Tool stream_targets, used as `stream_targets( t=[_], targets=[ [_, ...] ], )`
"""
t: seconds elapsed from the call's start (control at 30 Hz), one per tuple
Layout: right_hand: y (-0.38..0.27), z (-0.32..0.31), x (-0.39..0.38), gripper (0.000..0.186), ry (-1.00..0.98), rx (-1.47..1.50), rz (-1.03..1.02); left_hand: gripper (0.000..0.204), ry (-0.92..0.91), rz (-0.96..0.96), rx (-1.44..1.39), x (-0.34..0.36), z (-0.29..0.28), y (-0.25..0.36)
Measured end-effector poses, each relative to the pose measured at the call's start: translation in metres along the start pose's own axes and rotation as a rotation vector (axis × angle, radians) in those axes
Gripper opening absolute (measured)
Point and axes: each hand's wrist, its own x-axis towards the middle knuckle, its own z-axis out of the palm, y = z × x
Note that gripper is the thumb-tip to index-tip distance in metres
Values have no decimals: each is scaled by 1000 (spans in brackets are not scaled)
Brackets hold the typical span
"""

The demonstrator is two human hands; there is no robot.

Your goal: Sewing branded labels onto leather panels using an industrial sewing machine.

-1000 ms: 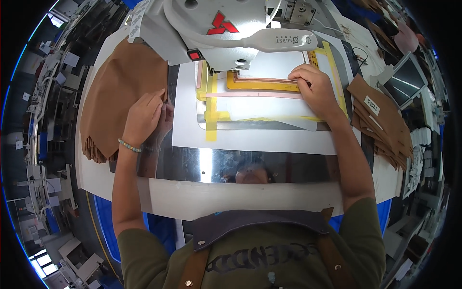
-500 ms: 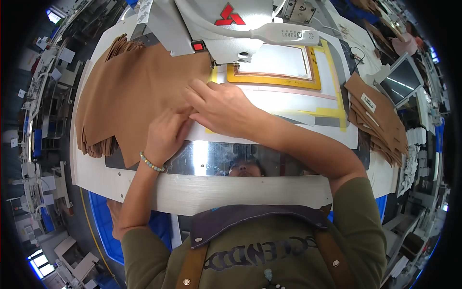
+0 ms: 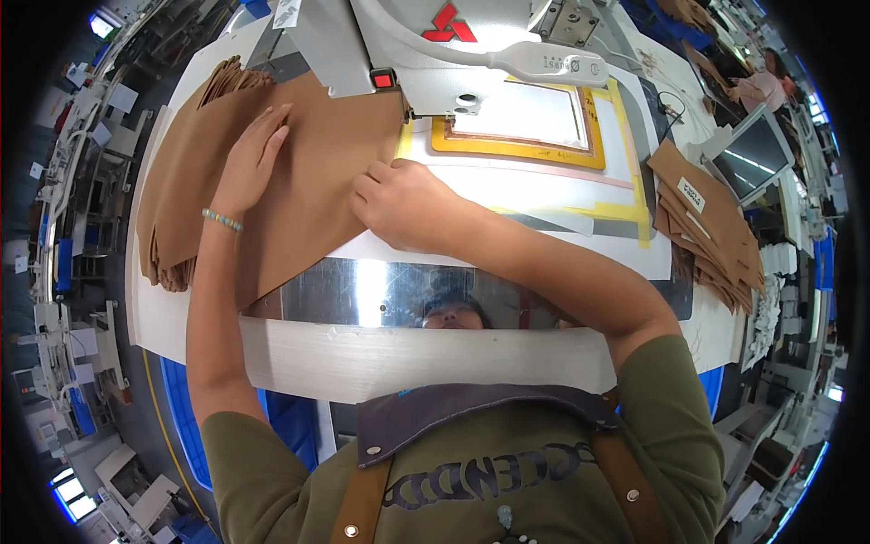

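A large brown fabric piece [image 3: 313, 172] lies spread at the left of the sewing machine head [image 3: 417, 86]. My left hand [image 3: 249, 163] rests flat on it, fingers stretched out and pointing away from me. At the fabric's right edge, below the machine head, my right hand [image 3: 399, 204] is closed with the fingers curled on the cloth; the fingertips are hidden. A stack of similar brown pieces [image 3: 172, 218] lies under and beside the spread one, at the far left.
Right of the machine head lies a yellow-rimmed frame [image 3: 517, 159] on a white, yellow-taped sheet. A shiny metal plate [image 3: 335, 295] lies before my hands. Brown labelled pieces [image 3: 707, 231] are stacked at right near a monitor [image 3: 757, 150]. A blue bin [image 3: 181, 399] stands below the table edge.
My hands have parted. The left moved left and away from me, flattening onto the fabric; the right shifted slightly nearer me. The fabric's lower corner has swung and now lies smoother.
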Motion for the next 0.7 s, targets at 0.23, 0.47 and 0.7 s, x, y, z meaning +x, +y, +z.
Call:
stream_targets(
  t=[0.23, 0.47, 0.7],
  targets=[
    [1, -8, -2, 8, -206, -39, -2, 58, -89, -167, 78, 24, 29, -70],
    [2, -15, 2, 13, -85, -34, 2, 66, -101, -249, 133, 24, 39, -74],
    [15, -28, 10, 17, 344, -139, -153, 55, -41, -205, 58, 20, 31, -66]
  ],
)
